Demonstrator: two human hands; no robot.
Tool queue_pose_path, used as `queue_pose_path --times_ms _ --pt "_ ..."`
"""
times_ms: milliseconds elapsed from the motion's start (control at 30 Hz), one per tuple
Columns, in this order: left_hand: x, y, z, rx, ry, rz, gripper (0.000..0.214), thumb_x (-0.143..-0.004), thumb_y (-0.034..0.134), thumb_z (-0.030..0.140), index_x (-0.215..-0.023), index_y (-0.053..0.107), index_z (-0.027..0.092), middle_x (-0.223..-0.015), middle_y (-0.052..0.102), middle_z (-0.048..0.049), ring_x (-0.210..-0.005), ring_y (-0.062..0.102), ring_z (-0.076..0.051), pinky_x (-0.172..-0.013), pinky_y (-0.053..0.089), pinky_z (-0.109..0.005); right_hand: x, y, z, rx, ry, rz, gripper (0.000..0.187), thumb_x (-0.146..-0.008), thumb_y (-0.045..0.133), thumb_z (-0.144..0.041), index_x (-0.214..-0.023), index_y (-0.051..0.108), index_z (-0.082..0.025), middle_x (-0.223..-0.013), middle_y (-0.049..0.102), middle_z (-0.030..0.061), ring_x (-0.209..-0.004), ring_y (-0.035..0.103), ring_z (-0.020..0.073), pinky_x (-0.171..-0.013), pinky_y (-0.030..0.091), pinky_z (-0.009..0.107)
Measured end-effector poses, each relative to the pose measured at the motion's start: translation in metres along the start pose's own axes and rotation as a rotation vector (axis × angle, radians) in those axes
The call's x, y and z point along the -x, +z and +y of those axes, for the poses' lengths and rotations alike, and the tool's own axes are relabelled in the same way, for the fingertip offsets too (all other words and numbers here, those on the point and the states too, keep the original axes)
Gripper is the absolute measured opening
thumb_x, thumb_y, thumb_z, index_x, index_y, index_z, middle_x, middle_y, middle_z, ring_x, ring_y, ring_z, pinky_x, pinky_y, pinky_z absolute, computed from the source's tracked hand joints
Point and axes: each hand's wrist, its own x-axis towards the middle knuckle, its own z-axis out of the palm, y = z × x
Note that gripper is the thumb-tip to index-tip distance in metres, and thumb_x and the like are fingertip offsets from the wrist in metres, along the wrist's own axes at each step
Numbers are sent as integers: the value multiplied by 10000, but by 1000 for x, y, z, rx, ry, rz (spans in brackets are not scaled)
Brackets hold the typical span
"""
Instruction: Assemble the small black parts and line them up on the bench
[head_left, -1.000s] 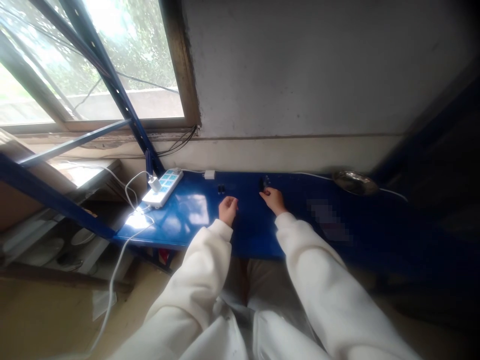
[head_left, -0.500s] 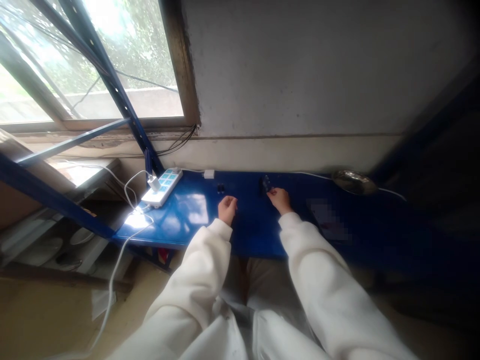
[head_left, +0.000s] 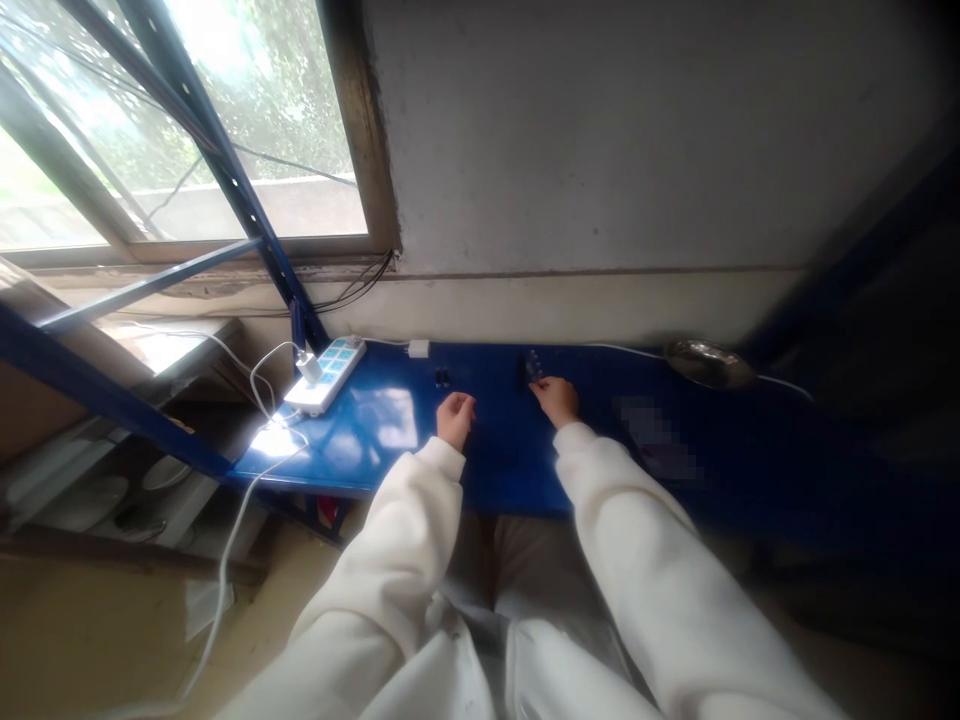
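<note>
My left hand [head_left: 455, 418] is held over the blue tabletop with its fingers curled together; whatever is in them, if anything, is hidden. Just beyond it lie two small dark pieces [head_left: 442, 377], side by side. My right hand [head_left: 556, 400] has thumb and fingertips pinched together beside a group of small, shiny, see-through pieces [head_left: 534, 360]. A small dark object [head_left: 523, 372] sits directly left of those. What the right fingertips grip is too small to make out.
A white power strip [head_left: 324, 376] with a plugged-in charger stands at the left of the blue table [head_left: 499, 470]. A white adapter [head_left: 418, 348] lies at the back edge. On the right are a shiny metal dish [head_left: 709, 362] and a blurred-out flat item [head_left: 656, 440].
My right hand has shifted slightly left and towards me, and more of the see-through pieces shows. The left hand has stayed in place.
</note>
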Motion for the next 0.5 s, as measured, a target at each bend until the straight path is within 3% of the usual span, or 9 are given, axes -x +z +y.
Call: queue_pose_path --times_ms 267,367,500 --pt "-1 1 1 -8 -14 19 181 -714 564 329 -693 552 150 -463 483 46 -341 384 -46 -340 271 -165 -1 -11 0 -39 66 -90 218 -651 618 -219 -845 680 -140 -832 687 119 -800 638 242 -670 447 292" --pt "1 2 -1 -47 26 12 193 -724 550 347 -709 556 154 -480 485 41 -373 405 -57 -363 291 -170 17 -15 -12 -125 127 43 236 -694 535 -189 -899 639 -135 -832 676 119 -785 627 227 -695 448 301" --pt "-1 0 8 -190 211 -67 176 -736 541 332 -705 570 161 -521 508 21 -464 455 -77 -462 353 -184 46 -11 -29 -352 10 292 248 -772 423 -233 -951 562 -132 -850 644 107 -714 590 171 -690 459 285"
